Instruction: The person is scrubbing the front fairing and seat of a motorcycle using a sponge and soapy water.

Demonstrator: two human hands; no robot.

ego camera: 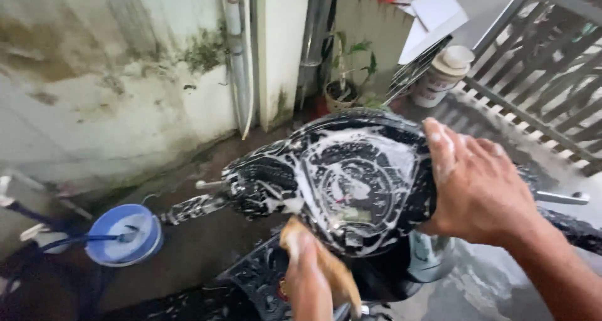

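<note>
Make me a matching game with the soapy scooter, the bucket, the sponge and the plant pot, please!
Things:
1. scooter dashboard
2. bucket
3. sponge
4. plant pot

Descriptions:
A. blue, on the wet ground at the left
B. tan, held in the left hand
C. black, covered in white foam
D. by the wall, green leaves growing from it

Pairs: 1-C, 2-A, 3-B, 4-D

The scooter's instrument panel [351, 183] was placed at the centre. At its 3 o'clock the right hand [476, 183] was laid against its edge; at 6 o'clock the left hand [307, 277] was held with a sponge [326, 258] touching the panel. A bucket [124, 234] was set on the ground at 9 o'clock, a potted plant [342, 92] at 12, a lidded jar [444, 75] at 1.
</note>
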